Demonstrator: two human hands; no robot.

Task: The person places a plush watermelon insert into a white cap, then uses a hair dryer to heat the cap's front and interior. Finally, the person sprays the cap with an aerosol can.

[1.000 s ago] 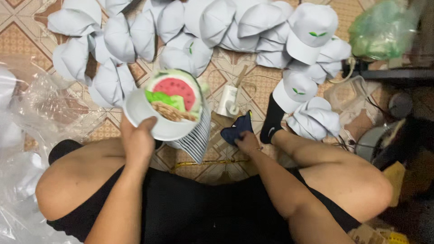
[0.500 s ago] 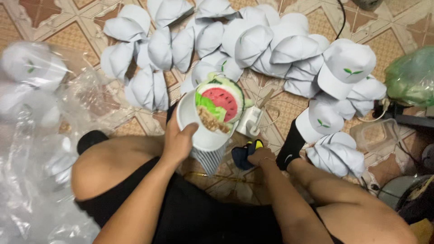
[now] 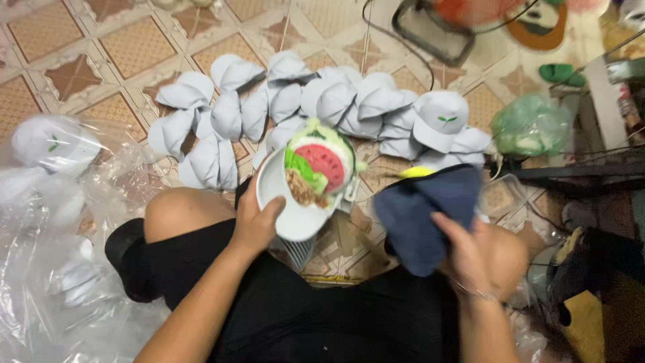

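Seated person on a tiled floor (image 3: 127, 40), viewed from above. At centre, a white cap (image 3: 295, 202) bearing a round patch with a red watermelon slice, green rind and a brown area (image 3: 316, 168) is held up over the lap, between the knees; the left hand (image 3: 259, 218) grips it by the rim, thumb over the edge and fingers beneath, so that the decorated front faces upward toward the viewer. Just to the right of the cap, the right hand (image 3: 470, 252) is closed on a dark blue cloth (image 3: 423, 212), which is bunched and lifted clear of the floor; a yellow-green sliver (image 3: 416, 173) shows at its upper edge, too blurred to identify. Directly beneath the cap a ribbed white object (image 3: 299, 250) rests on the floor, partly hidden. Beyond the hands, toward the far side of the floor, many plain white caps (image 3: 282, 101) lie overlapping in a loose row, within arm's reach; one at the right end carries a small green sprout mark (image 3: 440, 119). Along the left edge, clear plastic bags (image 3: 60, 222) hold further caps. At right lie a green plastic bag (image 3: 531, 124) and dark clutter; a cable (image 3: 396, 47) crosses the far floor.
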